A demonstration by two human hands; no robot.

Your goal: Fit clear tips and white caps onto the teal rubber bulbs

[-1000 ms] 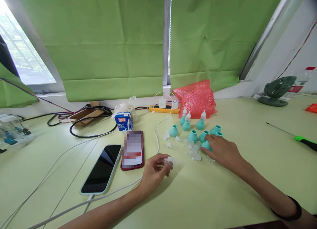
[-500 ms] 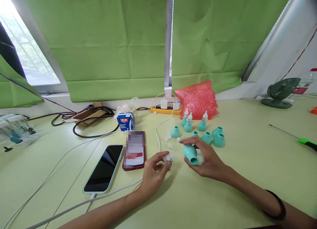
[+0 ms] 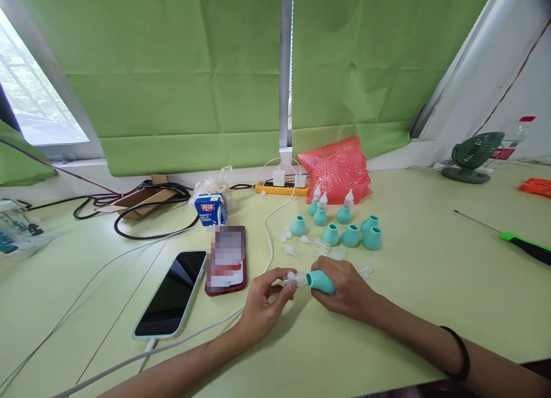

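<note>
Between the thumb and fingers of my left hand (image 3: 267,300) is a small clear plastic nozzle piece (image 3: 296,279). My right hand (image 3: 346,286) is wrapped round a teal rubber bulb (image 3: 321,281), which lies on its side with its mouth toward the left. The nozzle piece's right end meets the bulb's mouth; how far in it sits I cannot tell. Behind the hands stand several open teal bulbs (image 3: 350,235). Farther back are bulbs with clear pointed tips fitted, one being this tipped bulb (image 3: 344,213). Small white tips (image 3: 291,250) and clear parts (image 3: 322,246) lie loose nearby.
Left of my hands lie a red-cased phone (image 3: 226,260) and a black-screened phone (image 3: 171,295) with a white cable. Behind are a milk drink carton (image 3: 210,210), an orange power strip (image 3: 267,188) and red bubble wrap (image 3: 336,171). A screwdriver (image 3: 508,237) and small fan (image 3: 473,156) are at right.
My right hand has turned the bulb so its mouth faces left and brought it against the clear nozzle piece in my left hand. The view has shifted slightly to the right.
</note>
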